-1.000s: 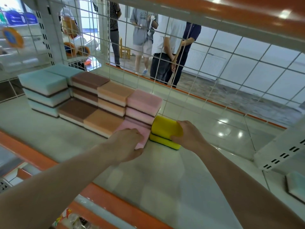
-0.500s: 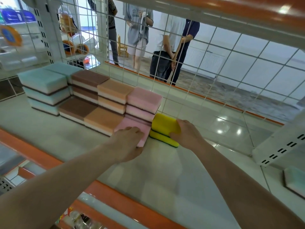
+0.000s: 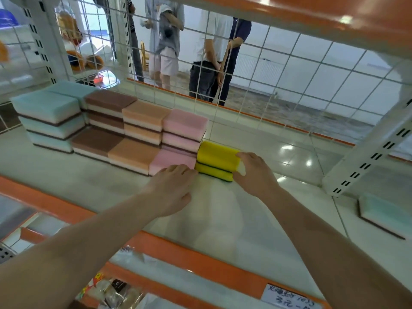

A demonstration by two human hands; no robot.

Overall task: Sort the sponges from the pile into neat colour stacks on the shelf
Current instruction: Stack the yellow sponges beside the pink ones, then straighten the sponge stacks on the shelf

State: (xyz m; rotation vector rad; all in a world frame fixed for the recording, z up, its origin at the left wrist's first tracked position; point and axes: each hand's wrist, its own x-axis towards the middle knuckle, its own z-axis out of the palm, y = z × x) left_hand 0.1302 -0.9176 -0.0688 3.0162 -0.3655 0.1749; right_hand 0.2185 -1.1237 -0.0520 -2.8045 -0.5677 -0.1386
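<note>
Little has moved: the right hand [image 3: 256, 172] still grips the top yellow sponge [image 3: 217, 153], its fingertips hidden behind it, while the left hand [image 3: 171, 186] rests flat against a pink sponge [image 3: 172, 160]. Bare shelf [image 3: 223, 215] lies open rightward toward a teal sponge [image 3: 383, 212].

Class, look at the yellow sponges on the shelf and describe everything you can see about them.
The yellow sponges are two foam blocks, each with a dark scrubbing layer underneath, stacked flat one on the other. They sit on the shelf at the right end of the row, against the pink sponges. The right hand grips the right end of the top one; the left hand rests by their front left corner.
</note>
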